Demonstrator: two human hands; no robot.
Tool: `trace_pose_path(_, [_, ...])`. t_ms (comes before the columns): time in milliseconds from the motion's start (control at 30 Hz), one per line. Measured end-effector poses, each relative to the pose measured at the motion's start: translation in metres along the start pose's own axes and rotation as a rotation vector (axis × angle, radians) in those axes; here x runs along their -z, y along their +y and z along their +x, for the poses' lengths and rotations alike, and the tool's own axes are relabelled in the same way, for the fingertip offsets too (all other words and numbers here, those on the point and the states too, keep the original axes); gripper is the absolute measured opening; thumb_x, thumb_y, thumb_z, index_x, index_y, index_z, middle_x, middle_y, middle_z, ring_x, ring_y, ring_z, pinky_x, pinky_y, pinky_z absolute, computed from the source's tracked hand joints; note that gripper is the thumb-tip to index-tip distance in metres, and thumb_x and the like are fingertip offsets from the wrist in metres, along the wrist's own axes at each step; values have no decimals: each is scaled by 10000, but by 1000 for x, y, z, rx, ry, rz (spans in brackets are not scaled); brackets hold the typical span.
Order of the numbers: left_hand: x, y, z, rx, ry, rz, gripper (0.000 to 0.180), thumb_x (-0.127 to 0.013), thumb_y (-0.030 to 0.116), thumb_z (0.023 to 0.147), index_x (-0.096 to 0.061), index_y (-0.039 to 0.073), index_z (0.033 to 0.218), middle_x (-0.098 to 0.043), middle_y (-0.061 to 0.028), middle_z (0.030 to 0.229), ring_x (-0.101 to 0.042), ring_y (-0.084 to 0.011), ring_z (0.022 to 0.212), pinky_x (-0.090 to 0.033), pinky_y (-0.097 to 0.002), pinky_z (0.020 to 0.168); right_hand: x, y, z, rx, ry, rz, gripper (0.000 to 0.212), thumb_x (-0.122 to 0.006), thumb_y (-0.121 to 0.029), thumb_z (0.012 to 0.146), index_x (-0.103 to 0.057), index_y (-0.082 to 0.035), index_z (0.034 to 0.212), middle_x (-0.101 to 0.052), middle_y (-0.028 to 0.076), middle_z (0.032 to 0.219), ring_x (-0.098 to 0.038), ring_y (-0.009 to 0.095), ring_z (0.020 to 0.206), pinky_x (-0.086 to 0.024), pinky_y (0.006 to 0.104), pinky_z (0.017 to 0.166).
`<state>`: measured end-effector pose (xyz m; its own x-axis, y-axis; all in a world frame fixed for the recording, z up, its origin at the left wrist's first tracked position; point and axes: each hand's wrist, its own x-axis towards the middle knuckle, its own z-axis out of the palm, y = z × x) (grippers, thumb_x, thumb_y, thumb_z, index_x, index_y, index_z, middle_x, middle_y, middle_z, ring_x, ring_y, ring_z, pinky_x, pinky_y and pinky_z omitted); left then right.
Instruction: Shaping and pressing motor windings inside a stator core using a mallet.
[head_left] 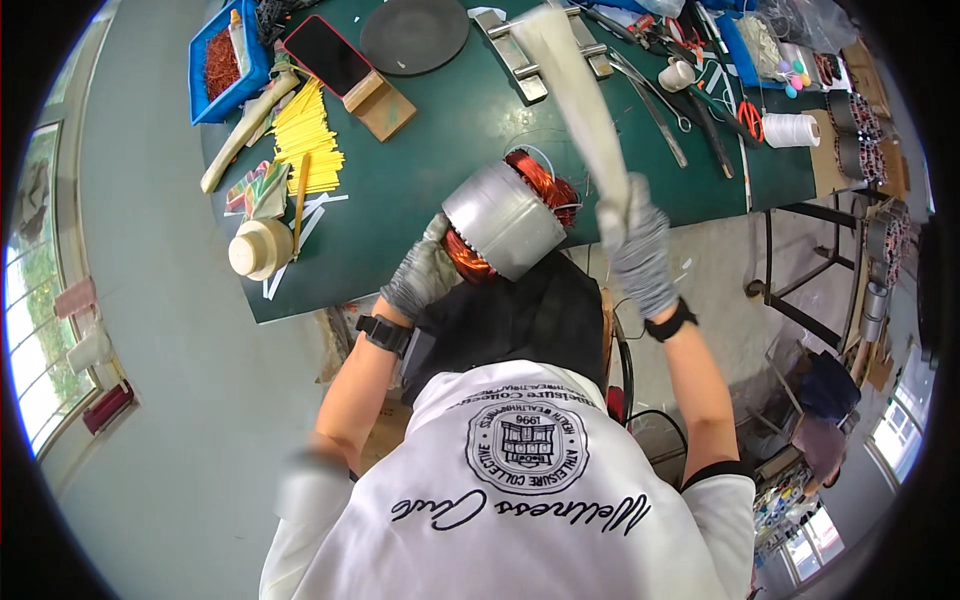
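Note:
A motor stator (505, 222), a silver metal cylinder with copper windings bulging from both ends, lies tilted at the table's near edge above my lap. My left hand (422, 272), in a grey glove, grips its lower left end beside the copper coils. In my right hand (637, 245), also gloved, is the narrow end of a long pale beater (575, 95), raised with its wide end pointing away from me. The beater's far end is smeared by motion. It stands to the right of the stator, apart from it in this view.
On the green table (400, 170) lie yellow strips (308, 135), a phone (328, 57) on a wooden stand, a blue bin (229, 60), a black disc (414, 35), and a metal fixture (512, 55). Scissors (750, 120), other tools and a thread spool (790, 130) sit right. Someone works far right.

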<state>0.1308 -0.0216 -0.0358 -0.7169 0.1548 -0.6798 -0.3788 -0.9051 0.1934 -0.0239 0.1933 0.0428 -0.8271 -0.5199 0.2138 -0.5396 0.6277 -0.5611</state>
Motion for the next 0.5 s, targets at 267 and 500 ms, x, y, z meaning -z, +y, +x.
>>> trace_pose_path(267, [-3,31,7,29,-79,-176,538,-405,443,910,-392,61,1288,-452,-115,1300,-423,-254,1206,-298,-453,1032,-1,-7,23,-156,-150,-8,533,-533,-430,826,-465,11,1117,-591,202,702,-597,354,650,-477,419,584])
trace_pose_path(500, [6,-5,26,-552,95,166,563,-466,481,879,-429,57,1248,-492,-87,1232,-467,-210,1145,-375,-388,983,-28,30,37,-241,-366,-338,515,-507,-434,845,-493,22,1085,-602,184,703,-600,356,639,-477,413,558])
